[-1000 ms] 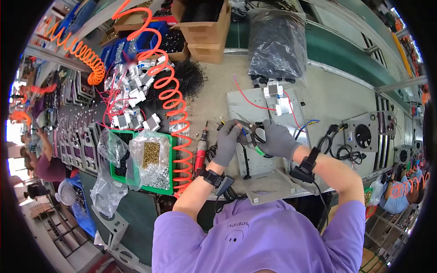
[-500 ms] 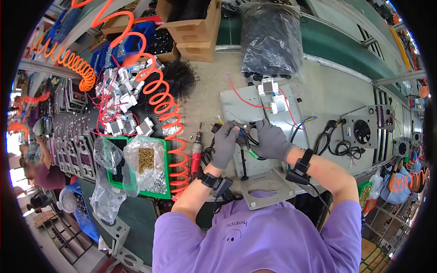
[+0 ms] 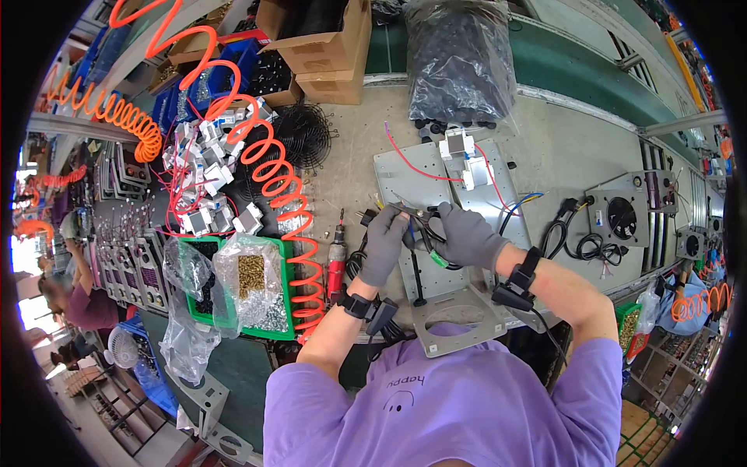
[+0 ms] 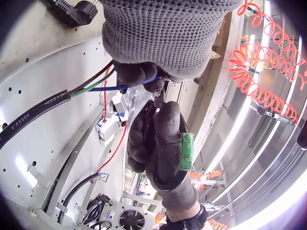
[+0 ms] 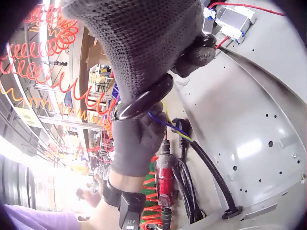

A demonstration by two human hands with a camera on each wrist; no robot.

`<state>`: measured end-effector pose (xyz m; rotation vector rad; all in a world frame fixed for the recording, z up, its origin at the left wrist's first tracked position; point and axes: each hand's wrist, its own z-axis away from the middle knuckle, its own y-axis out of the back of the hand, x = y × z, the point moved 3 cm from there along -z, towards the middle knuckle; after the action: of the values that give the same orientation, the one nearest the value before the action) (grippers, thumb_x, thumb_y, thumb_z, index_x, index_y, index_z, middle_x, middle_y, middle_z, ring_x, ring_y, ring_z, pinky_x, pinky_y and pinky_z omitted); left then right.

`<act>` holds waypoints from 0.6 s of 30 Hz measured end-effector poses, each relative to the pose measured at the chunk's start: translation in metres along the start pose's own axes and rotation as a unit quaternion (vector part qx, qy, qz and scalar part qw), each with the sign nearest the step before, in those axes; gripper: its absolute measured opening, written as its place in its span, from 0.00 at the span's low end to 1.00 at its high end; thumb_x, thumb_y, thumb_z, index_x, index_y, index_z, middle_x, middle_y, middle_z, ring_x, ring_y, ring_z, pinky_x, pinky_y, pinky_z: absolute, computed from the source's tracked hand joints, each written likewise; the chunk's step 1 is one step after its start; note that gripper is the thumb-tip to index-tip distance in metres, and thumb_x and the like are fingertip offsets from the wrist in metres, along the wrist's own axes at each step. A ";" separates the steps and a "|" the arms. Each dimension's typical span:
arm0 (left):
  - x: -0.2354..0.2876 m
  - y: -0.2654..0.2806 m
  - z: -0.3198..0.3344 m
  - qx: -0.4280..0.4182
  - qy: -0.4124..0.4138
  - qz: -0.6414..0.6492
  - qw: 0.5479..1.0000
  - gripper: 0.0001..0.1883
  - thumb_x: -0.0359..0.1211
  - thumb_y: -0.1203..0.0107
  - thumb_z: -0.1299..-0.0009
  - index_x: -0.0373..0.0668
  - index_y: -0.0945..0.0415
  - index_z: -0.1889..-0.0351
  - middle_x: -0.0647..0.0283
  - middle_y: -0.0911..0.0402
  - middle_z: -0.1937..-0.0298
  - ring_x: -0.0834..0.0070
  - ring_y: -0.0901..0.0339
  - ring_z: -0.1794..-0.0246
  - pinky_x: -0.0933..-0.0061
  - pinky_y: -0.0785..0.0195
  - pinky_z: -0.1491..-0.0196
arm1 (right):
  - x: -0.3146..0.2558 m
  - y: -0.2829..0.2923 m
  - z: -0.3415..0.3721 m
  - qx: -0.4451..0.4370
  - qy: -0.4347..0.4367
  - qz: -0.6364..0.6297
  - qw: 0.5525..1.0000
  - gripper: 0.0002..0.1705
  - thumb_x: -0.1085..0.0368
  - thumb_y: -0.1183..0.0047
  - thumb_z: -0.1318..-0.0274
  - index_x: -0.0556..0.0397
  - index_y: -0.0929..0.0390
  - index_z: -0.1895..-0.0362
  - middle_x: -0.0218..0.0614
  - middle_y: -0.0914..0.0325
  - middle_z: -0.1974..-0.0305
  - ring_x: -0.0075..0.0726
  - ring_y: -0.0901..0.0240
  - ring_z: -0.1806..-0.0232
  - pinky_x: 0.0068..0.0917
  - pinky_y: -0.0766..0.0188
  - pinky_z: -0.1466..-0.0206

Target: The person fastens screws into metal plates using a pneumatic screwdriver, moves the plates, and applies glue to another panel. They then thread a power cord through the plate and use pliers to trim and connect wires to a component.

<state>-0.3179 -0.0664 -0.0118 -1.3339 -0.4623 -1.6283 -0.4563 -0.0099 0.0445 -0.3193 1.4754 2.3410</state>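
Both hands wear grey gloves over a drilled metal panel [image 3: 397, 177]. The left hand [image 3: 384, 245] pinches the thin coloured wires [image 4: 103, 88] that come out of a black sheathed cable [image 4: 36, 115]. Curled round the black handles of scissor-like cutters [image 3: 430, 226] is the right hand [image 3: 472, 237]; green tape [image 4: 187, 151] wraps one handle. The tool's metal jaws lie at the left fingertips, partly hidden by the gloves. White connector blocks [image 3: 457, 145] with red wires rest on the panel beyond the hands.
A red power screwdriver [image 3: 336, 265] lies left of the hands. Farther left are a green tray [image 3: 289, 292] of small fasteners, an orange coiled hose [image 3: 307, 268] and piled white parts [image 3: 214, 177]. At right sit black cables [image 3: 554, 237] and a fan housing [image 3: 642, 226]; a plastic bag [image 3: 459, 66] lies behind.
The view has shifted, so the bench things appear farther left. Both hands stay close together at the wires, and the right hand's hold on the cutters has altered slightly.
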 end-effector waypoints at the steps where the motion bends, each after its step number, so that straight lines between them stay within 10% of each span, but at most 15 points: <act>1: -0.001 0.001 -0.001 0.000 0.000 0.000 1.000 0.09 0.31 0.58 0.34 0.35 0.30 0.68 0.65 0.28 0.78 0.83 0.34 0.84 0.83 0.40 0.82 | 0.001 0.002 0.000 0.000 0.000 0.000 1.000 0.28 0.48 0.49 0.55 0.62 0.37 0.64 0.51 0.30 0.73 0.51 0.28 0.74 0.39 0.31 0.71; 10: -0.003 0.005 -0.001 -0.085 0.022 0.038 0.995 0.09 0.35 0.56 0.37 0.39 0.32 0.71 0.72 0.37 0.83 0.88 0.45 0.84 0.85 0.54 0.81 | 0.040 -0.009 -0.001 -0.145 0.042 -0.330 0.932 0.30 0.39 0.52 0.52 0.57 0.33 0.73 0.36 0.31 0.80 0.34 0.31 0.79 0.29 0.35 0.76; 12: -0.004 0.003 0.000 -0.093 0.090 0.092 0.987 0.09 0.35 0.55 0.36 0.39 0.32 0.70 0.72 0.38 0.83 0.87 0.45 0.85 0.84 0.54 0.81 | 0.036 -0.002 0.010 -0.299 -0.109 -0.567 0.760 0.31 0.34 0.57 0.51 0.53 0.31 0.71 0.27 0.34 0.80 0.22 0.37 0.81 0.21 0.41 0.81; 14: -0.004 0.003 0.001 -0.110 0.106 0.124 0.980 0.09 0.36 0.55 0.35 0.39 0.32 0.70 0.72 0.38 0.83 0.86 0.45 0.85 0.84 0.53 0.81 | 0.026 0.010 0.016 -0.285 -0.100 -0.535 0.789 0.32 0.32 0.58 0.52 0.50 0.31 0.70 0.24 0.34 0.79 0.16 0.38 0.82 0.16 0.44 0.83; 18: -0.013 0.005 -0.002 -0.083 0.128 0.248 0.957 0.10 0.36 0.55 0.34 0.38 0.32 0.68 0.71 0.37 0.82 0.86 0.45 0.84 0.83 0.51 0.79 | 0.024 0.007 0.015 -0.121 -0.030 -0.242 0.962 0.32 0.39 0.50 0.55 0.57 0.34 0.64 0.39 0.31 0.74 0.37 0.29 0.74 0.29 0.33 0.73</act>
<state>-0.3153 -0.0642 -0.0256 -1.2136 0.1633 -1.4036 -0.4813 0.0051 0.0478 -0.5933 0.9459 2.0990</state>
